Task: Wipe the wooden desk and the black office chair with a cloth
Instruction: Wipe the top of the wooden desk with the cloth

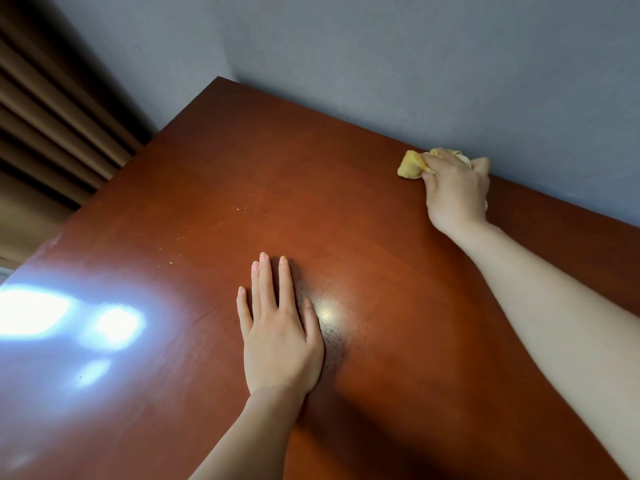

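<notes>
The glossy reddish desk [207,220] shows pale specks. The right hand [455,188] grips a bunched yellow cloth [412,163] by the wall [381,64]; the left hand [280,334] rests flat, fingers straight.

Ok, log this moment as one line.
phase: wiping desk | right hand: grips yellow cloth at far edge by wall | left hand: flat on desk | chair: unseen

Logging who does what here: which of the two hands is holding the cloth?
The right hand, reaching to the desk's far edge by the wall, grips the yellow cloth. The left hand lies flat, holding nothing.
</notes>
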The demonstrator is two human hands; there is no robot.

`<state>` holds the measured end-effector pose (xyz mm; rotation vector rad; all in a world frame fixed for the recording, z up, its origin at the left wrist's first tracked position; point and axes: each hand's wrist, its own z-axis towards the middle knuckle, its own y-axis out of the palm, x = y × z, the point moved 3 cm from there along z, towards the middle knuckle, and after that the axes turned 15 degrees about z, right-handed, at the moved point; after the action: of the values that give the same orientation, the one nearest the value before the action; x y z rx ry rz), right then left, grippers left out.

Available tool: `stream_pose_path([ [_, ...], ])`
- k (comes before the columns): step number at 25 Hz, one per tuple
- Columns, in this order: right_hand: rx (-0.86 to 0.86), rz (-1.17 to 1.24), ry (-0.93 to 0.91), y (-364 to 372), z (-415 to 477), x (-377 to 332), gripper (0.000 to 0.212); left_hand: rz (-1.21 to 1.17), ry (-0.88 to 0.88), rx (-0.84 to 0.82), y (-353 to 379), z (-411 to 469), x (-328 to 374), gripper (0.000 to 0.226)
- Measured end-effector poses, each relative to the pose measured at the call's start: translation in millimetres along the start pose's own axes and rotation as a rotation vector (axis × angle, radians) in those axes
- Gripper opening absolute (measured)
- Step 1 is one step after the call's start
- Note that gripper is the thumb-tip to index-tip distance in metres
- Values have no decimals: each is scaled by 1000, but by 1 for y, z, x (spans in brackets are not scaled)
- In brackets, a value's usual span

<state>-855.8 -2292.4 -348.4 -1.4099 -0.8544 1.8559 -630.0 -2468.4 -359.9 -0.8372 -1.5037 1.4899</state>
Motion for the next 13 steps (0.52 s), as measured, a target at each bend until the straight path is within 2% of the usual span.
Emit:
stream_pose_path([
  [6,-114,-17,-92,31,-11,-46,34,12,-4,9,1,1,-1,67],
  [13,-286,160,-445,26,-87,-81,30,-18,-9,14,-1,2,0,69],
])
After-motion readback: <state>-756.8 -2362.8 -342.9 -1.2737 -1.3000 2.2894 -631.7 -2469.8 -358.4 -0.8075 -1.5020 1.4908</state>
